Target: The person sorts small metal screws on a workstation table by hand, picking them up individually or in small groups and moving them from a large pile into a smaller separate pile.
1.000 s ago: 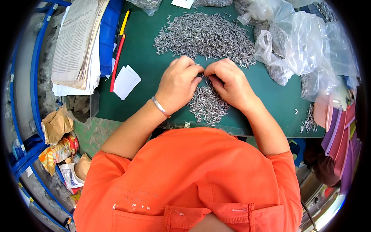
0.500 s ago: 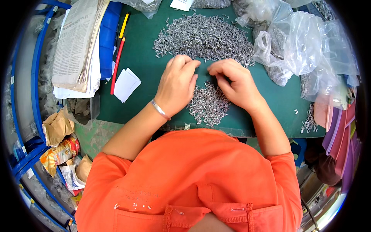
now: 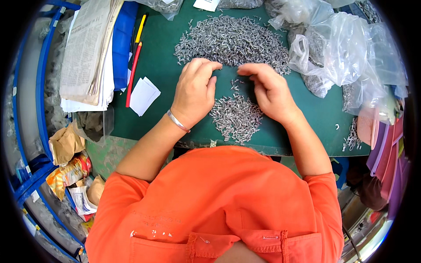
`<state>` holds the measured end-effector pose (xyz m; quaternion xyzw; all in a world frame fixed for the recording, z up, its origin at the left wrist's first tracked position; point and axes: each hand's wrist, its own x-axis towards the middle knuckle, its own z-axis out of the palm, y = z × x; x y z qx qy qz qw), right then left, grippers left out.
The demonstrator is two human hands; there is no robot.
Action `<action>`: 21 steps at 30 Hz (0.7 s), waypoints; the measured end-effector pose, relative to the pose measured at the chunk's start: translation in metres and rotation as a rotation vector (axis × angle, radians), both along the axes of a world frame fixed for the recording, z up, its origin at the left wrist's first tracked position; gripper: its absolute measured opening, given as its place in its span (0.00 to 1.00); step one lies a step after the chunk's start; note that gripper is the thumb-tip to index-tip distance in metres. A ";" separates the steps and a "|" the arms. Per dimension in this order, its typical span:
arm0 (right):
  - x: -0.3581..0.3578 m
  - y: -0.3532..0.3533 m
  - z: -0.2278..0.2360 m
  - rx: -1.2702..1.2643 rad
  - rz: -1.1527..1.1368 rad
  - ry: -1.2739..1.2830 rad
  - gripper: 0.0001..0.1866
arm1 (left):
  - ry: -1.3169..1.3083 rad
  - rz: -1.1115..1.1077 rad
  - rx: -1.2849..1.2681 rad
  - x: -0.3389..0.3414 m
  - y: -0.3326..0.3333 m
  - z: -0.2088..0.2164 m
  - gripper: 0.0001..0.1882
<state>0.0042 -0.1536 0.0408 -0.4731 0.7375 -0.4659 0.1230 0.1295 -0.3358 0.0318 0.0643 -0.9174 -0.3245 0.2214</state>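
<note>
flanking two hands [image 3: 195, 90] [image 3: 269, 90], two clip piles [image 3: 232, 40] [image 3: 237, 117].

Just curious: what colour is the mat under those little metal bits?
Dark green mat, seen in the head view, under the metal bits.

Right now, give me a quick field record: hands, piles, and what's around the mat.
left hand: on the green mat, fingertips at the near edge of the big pile
right hand: fingers curled at the same edge
small pile: between the wrists, apart from the big pile
bracelet: left wrist
left of mat: papers, pencils, white slips
right of mat: clear bags
</note>
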 end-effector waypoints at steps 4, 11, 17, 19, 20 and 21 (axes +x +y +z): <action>0.001 0.001 -0.009 -0.006 -0.097 -0.009 0.21 | -0.005 -0.064 0.057 0.001 0.004 -0.002 0.15; 0.010 -0.001 -0.008 0.041 -0.034 0.119 0.17 | -0.018 -0.184 -0.034 -0.004 0.016 -0.006 0.11; 0.011 0.003 -0.004 0.004 0.069 0.121 0.18 | 0.017 -0.122 0.112 0.001 0.017 -0.003 0.08; 0.008 0.006 0.001 0.041 0.190 0.060 0.19 | -0.072 -0.234 0.128 0.008 0.015 0.004 0.09; 0.006 0.008 0.005 0.064 0.247 -0.006 0.19 | -0.113 -0.289 0.132 0.011 0.014 0.006 0.09; 0.005 0.009 0.007 0.087 0.304 -0.072 0.20 | -0.084 -0.303 0.158 0.015 0.013 0.008 0.09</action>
